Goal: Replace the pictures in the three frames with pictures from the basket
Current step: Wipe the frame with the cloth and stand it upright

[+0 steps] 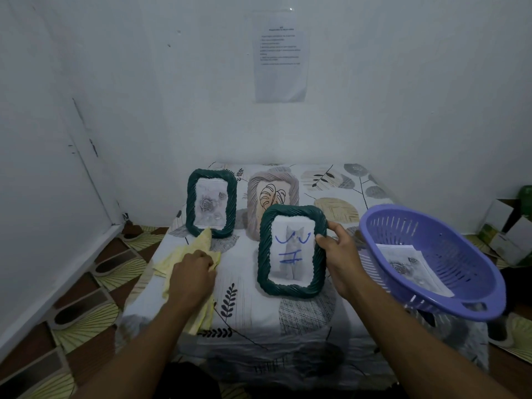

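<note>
Worktop [288, 326], patterned cloth over it. Purple basket [449, 300] at right edge, tilted, one rose print [414, 266] left inside. Three frames: beige frame [253, 197] w/ leaf drawing at rear centre; green frame [190, 203] w/ rose pic rear left; front green frame [264, 254] mid-worktop, cat pic scribbled in blue, right hand [336, 251] gripping its right side. Left hand [193, 272] closed on yellow cloth [172, 263], left side. Prob. partway; how many swapped, can't tell.
</note>
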Demonstrator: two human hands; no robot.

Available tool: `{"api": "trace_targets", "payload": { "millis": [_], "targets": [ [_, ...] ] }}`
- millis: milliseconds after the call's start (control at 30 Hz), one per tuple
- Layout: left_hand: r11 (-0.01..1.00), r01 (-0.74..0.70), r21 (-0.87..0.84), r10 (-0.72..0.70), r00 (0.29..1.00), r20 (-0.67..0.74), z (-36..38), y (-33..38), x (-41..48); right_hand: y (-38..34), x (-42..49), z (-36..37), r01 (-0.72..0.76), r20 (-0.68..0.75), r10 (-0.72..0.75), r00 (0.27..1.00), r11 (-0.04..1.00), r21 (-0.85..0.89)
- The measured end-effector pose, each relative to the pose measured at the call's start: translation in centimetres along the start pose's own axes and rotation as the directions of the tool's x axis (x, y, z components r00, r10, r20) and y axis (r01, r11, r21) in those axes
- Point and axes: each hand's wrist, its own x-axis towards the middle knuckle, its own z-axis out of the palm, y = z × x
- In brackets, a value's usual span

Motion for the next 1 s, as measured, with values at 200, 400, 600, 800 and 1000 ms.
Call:
{"api": "trace_targets", "payload": {
  "millis": [200, 400, 600, 800, 1000],
  "targets": [
    [0.831, 0.103, -0.546, -0.232, 0.957, -0.172, -2.8, 2.1, 0.0, 0.0, 0.3, 0.1, 0.021, 0.010, -0.020, 1.000, 0.999, -0.027],
    [0.492, -0.133, -0.860, -0.121, 0.968, -0.219, -8.0, 9.1, -0.4, -0.3, 0.3, 1.6, 0.008, 0.032, -0.009, 0.999, 0.999, 0.044],
    [0.709, -0.558, -0.431, 0.427, 0.826, -0.367, -4.0, 11.2, -0.5, -1.0, -0.1, 1.4, -0.002, 0.044, -0.004, 0.999, 0.992, 0.125],
    [0.800, -0.597, -0.066, 0.572, 0.791, -0.218, -3.8, 11.9, -1.4, -1.7, 0.0, 1.0, 0.012, 0.001, -0.013, 1.000, 0.985, 0.175],
    [0.822, -0.566, 0.067, 0.569, 0.810, -0.143, -4.5, 12.0, -2.0, -2.2, 0.3, 0.9, 0.023, 0.022, -0.028, 0.999, 0.980, 0.199]
  ]
}}
